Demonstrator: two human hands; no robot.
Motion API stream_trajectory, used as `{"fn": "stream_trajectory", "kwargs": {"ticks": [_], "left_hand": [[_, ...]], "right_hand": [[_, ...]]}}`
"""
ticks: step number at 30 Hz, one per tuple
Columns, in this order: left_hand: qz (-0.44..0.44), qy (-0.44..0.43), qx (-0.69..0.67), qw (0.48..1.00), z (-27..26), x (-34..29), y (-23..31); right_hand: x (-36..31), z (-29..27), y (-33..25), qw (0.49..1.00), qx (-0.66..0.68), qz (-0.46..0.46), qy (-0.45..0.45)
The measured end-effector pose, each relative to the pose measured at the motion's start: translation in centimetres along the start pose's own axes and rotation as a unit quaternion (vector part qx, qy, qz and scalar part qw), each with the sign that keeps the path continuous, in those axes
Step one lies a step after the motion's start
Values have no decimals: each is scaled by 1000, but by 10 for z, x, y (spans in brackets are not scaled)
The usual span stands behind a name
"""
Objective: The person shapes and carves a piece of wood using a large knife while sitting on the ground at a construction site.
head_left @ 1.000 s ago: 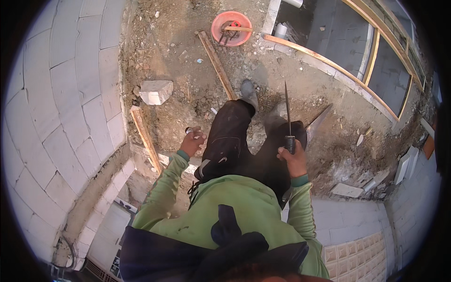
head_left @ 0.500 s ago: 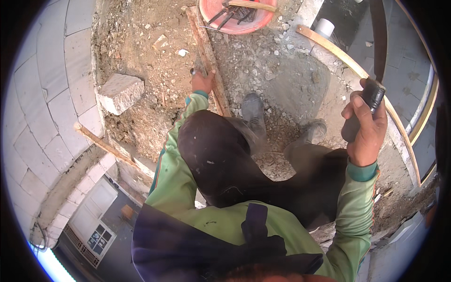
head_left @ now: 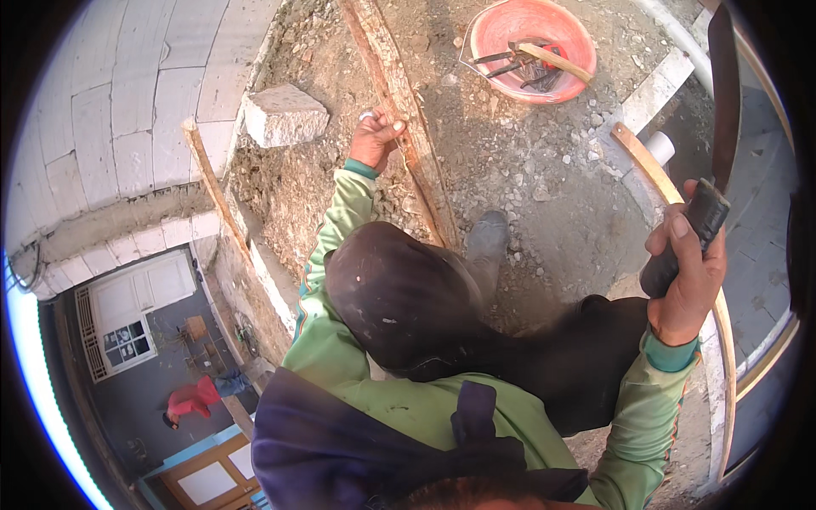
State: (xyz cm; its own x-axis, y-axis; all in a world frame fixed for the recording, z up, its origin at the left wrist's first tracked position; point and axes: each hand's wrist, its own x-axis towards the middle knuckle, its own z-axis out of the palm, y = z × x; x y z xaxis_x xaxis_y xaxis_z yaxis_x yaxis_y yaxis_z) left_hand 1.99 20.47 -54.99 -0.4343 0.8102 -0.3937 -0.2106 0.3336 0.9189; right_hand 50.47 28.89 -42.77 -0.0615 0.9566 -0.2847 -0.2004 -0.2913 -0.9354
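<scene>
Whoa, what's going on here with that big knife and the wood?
A person in a green top is holding a long-bladed knife in the right hand, blade pointing away. The left hand is at the edge of a rough wooden plank on the stony ground; how firmly it grips is hard to tell. The blade and plank are apart. Beyond sits a pink basin with tools inside.

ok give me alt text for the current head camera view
The right hand grips a long-bladed knife, while the left hand is at the edge of a rough wooden plank on gravelly ground. Nearby are a pink bucket holding tools and a pale block.
</scene>
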Motion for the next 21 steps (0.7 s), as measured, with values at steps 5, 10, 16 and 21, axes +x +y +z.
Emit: {"fn": "stream_trajectory", "kwargs": {"ticks": [5,10,16,21], "left_hand": [[152,-17,-73,986,-5,-28,89],[165,15,60,984,-21,-48,119],[226,200,-66,951,-52,-53,106],[193,79,-81,975,-72,-69,128]], "right_hand": [[6,21,9,997,-1,22,-77],[2,37,13,987,-1,20,-157],[-13,48,5,984,15,26,-175],[-9,57,6,979,2,-35,-203]]}}
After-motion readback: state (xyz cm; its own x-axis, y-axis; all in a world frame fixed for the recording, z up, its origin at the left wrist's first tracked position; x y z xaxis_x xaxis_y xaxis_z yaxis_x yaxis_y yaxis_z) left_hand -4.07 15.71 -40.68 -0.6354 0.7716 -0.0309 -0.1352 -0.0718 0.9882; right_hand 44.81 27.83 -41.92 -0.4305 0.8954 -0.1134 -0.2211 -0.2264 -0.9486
